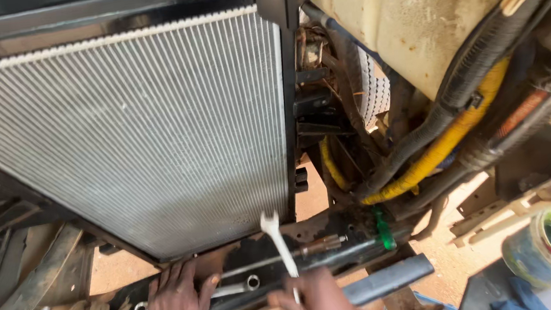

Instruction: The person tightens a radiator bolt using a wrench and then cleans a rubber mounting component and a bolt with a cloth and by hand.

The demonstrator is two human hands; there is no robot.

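The right hand (315,301) is closed around the lower end of a silver spanner (279,244), whose open jaw points up toward the bottom edge of the radiator (134,134). The left hand (177,302) lies flat, fingers (166,277) spread and holding nothing, on the dark metal crossbar (279,268). A second spanner (234,289) lies just beside it, possibly touching the fingertips. Yellow hose (447,140) runs to the right.

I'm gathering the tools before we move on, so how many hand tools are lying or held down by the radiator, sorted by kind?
Open-end spanner, held in the right hand: 1
Ring spanner lying on the frame by the left hand: 1
Green-handled screwdriver: 1
Total: 3
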